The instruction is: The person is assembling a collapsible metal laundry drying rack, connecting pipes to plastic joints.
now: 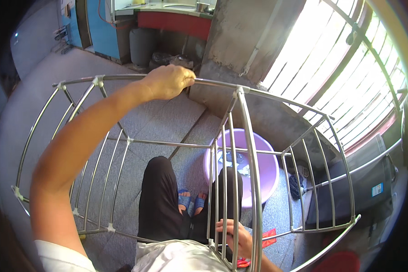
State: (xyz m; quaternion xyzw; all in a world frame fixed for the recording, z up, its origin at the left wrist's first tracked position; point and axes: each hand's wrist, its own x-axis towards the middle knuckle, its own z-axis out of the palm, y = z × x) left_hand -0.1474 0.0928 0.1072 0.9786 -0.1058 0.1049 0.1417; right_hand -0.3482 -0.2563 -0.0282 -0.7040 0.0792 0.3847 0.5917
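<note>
A large rack of shiny metal tubes with pale plastic joints (248, 136) stands across my lap and knees. My left hand (170, 81) is closed round its far top rail, with the arm reaching over the rack. Low on the right, my right hand (235, 238) is behind several upright bars, its fingers curled. The bars partly hide it, so what it holds cannot be made out. Close to that wrist lies a red item (268, 237), its kind unclear.
A purple tub (263, 181) with wet-looking contents stands on the grey floor (163, 122) beyond my right knee. A mop (299, 186) leans by a dark bin-like box (367, 181). At the back are a counter (177, 8), a grey barrel (143, 47) and a barred window (340, 54).
</note>
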